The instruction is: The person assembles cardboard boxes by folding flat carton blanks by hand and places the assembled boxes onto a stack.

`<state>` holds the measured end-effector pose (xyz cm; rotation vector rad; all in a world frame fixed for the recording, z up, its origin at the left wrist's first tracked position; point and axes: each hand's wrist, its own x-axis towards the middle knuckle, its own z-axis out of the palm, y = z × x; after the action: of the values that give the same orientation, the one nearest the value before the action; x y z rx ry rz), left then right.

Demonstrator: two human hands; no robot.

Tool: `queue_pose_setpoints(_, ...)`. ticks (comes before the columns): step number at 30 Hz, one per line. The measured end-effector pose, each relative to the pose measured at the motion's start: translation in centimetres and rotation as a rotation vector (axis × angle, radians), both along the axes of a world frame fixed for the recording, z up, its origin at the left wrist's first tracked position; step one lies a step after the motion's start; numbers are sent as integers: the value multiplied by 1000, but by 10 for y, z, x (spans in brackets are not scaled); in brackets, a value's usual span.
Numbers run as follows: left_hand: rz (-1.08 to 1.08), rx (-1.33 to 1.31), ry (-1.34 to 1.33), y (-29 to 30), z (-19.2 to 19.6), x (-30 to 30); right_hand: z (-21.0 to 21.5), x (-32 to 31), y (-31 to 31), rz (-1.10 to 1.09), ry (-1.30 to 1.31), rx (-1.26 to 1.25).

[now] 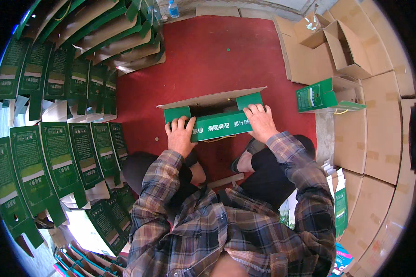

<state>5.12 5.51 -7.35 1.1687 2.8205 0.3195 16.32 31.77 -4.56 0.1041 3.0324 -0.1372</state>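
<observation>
A green cardboard box [219,126] with white lettering stands in front of me, between my knees. Its far flap [208,98] of plain brown board is up and leans away, and two green end flaps stick out at the sides. Between them a dark gap shows the inside. My left hand [180,136] grips the left end of the near green panel, fingers curled over its upper edge. At the right end, my right hand [262,123] holds the same panel in the same way. Both thumbs are partly hidden.
Rows of green printed boxes [55,161] stand along my left, with more open ones [120,37] at the far left. Brown cartons [379,124] line the right side. A green box [326,96] lies near them on the red floor [222,51]. A blue bottle [173,9] stands far back.
</observation>
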Motion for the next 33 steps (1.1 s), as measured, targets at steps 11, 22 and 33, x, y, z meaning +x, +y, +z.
queue_pose_setpoints(11, -2, 86, -77, -7, -7, -9, -1, -2, 0, 26, -10, -65)
queue_pose_setpoints(22, -85, 55, -120, -13, -11, -12, -6, 2, -3, 93, -155, -76)
queue_pose_setpoints(33, -135, 100, -66, -12, -20, -9, -13, -7, -13, 40, -259, -3)
